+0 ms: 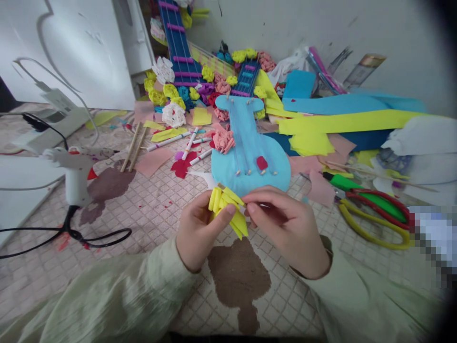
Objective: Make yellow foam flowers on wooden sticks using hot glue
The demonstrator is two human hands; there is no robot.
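Observation:
A yellow crepe-paper flower [232, 220] with rolled petals is gripped between the thumb and fingers of my left hand [200, 228]. My right hand [287, 221] pinches the flower's right edge, thumb against forefinger. Just beyond my hands lies a light blue guitar-shaped cutout [250, 157], with strings down its neck and a dark red patch on its body. A pink paper flower [222, 139] rests at the cutout's left side.
A white glue gun [76, 178] stands at left, its black cable looping on the patterned cloth. Scissors [374, 224] with red and yellow handles lie at right. Markers [190, 144], paper flowers [171, 93] and yellow crepe-paper strips [342, 122] spread across the back.

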